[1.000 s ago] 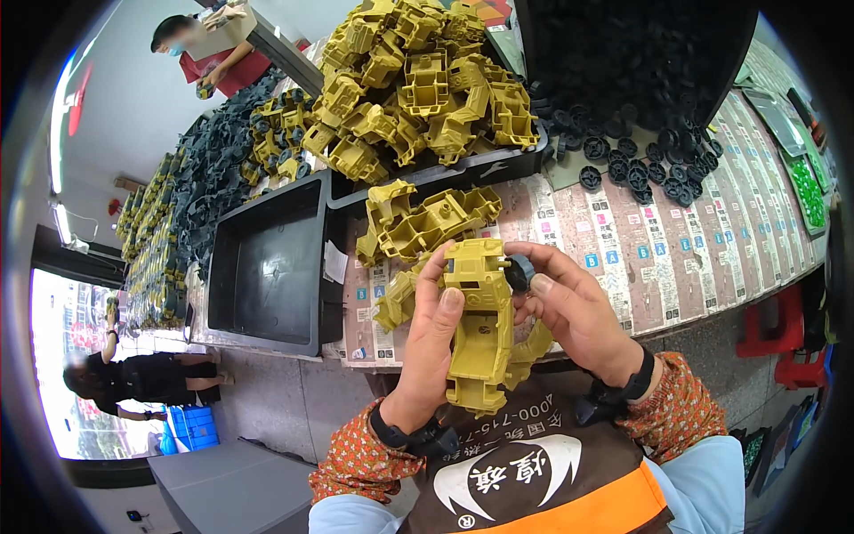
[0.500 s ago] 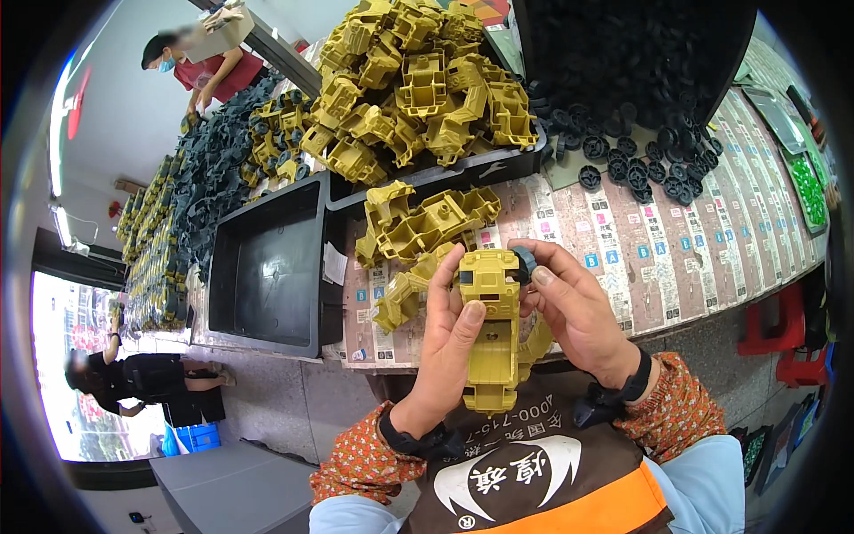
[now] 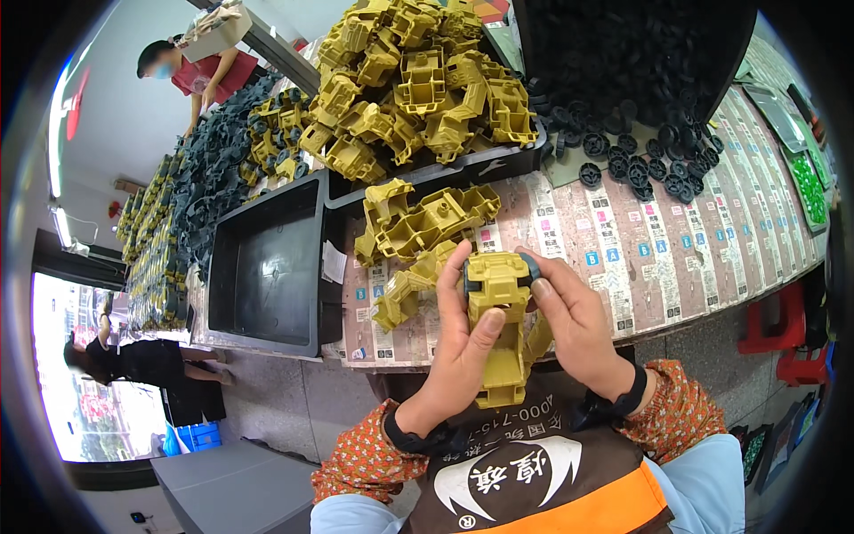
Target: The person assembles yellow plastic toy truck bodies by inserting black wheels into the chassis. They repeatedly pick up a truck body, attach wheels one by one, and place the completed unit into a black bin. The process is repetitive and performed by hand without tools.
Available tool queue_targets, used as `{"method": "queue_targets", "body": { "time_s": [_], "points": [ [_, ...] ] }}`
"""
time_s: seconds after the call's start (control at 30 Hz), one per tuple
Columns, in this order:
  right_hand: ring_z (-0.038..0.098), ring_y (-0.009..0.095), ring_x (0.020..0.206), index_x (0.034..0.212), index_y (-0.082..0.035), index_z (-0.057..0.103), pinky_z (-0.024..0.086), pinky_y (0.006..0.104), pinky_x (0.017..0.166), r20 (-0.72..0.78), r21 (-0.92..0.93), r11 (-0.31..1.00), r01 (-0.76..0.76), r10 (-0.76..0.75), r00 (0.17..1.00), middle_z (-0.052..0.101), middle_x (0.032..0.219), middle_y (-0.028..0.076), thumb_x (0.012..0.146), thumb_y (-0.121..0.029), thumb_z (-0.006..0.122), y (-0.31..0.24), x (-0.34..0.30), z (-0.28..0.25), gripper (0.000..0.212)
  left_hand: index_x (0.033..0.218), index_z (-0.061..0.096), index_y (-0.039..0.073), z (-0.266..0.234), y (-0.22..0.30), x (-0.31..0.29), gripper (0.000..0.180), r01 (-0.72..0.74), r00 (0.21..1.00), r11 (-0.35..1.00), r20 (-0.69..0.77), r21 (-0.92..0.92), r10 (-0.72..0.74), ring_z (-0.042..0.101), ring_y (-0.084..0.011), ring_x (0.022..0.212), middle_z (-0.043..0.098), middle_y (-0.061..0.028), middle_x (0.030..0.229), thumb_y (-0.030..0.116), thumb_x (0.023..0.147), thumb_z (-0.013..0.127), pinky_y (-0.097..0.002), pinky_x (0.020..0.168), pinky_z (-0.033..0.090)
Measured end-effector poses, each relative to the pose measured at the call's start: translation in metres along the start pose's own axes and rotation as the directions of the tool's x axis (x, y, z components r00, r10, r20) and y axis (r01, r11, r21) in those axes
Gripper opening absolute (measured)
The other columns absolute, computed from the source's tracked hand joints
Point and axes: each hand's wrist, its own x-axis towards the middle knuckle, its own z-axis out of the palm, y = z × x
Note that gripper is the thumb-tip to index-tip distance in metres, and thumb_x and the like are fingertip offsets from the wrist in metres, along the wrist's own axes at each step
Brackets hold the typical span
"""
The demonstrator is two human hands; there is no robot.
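- Yellow toy vehicle body point(image 3: 498, 271): centre of frame, slightly right, in both hands; long axis runs nearly straight up and down the frame, blocky end to the top, open bed toward the bottom.
- Dark wheel point(image 3: 533, 269) at its upper right side; dark part point(image 3: 467, 278) at its upper left.
- Left hand point(image 3: 454, 351): gripping the body, thumb across its middle. Right hand point(image 3: 583, 329): fingers curled on the wheel, pressing it against the body.
- Versus one second ago: body is more upright and further right; gap at the wheel has closed.
- Above: loose yellow bodies point(image 3: 440, 221) on the table point(image 3: 569, 267).
- Upper right: black wheels point(image 3: 640, 169), heaped. Centre left: black tray point(image 3: 267, 271).
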Motion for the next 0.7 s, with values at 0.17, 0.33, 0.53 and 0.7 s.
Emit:
{"method": "queue_targets", "body": {
  "time_s": [0.17,0.33,0.53,0.7],
  "points": [
    [0.059,0.039,0.102,0.153,0.009,0.038,0.051,0.0358,0.090,0.129,-0.291,0.918,0.269,-0.241,0.962,0.054,0.113,0.024,0.075,0.008,0.048,-0.004,-0.010,-0.004,0.078,0.164,0.000,0.010,-0.002,0.002,-0.001,0.076,0.000,0.997,0.992,0.072,0.124,-0.009,0.043,-0.0220,0.136,0.041,-0.0146,0.149,0.024,0.110,0.051,-0.0363,0.118,0.030],
    [0.061,0.031,0.096,0.153,0.005,0.042,0.050,0.0368,0.089,0.128,-0.345,0.902,0.261,-0.230,0.965,0.059,0.113,0.020,0.071,0.005,0.048,-0.005,-0.012,-0.009,0.082,0.163,0.000,0.010,0.000,0.002,0.000,0.076,-0.004,0.994,0.982,0.108,0.187,-0.016,0.043,-0.0227,0.136,0.040,-0.0148,0.150,0.025,0.110,0.052,-0.0380,0.118,0.030],
    [0.064,0.033,0.083,0.138,0.008,0.057,0.055,0.0376,0.076,0.132,-0.334,0.914,0.230,-0.196,0.972,0.060,0.097,0.019,0.072,0.003,0.050,-0.013,-0.007,-0.017,0.067,0.162,0.005,0.012,0.003,0.000,-0.005,0.076,0.046,0.992,0.992,0.111,0.119,-0.059,0.045,-0.0227,0.134,0.042,-0.0138,0.148,0.024,0.108,0.057,-0.0389,0.117,0.032],
    [0.068,0.035,0.083,0.117,0.004,0.070,0.056,0.0407,0.074,0.196,-0.441,0.883,0.157,-0.076,0.978,0.065,0.093,0.019,0.079,-0.001,0.054,-0.013,0.045,-0.057,0.042,0.162,0.014,0.019,-0.001,0.017,0.008,0.079,0.225,0.974,0.956,0.001,-0.189,-0.228,0.055,-0.0211,0.125,0.049,-0.0106,0.142,0.018,0.103,0.065,-0.0374,0.105,0.049]
  ]
}}
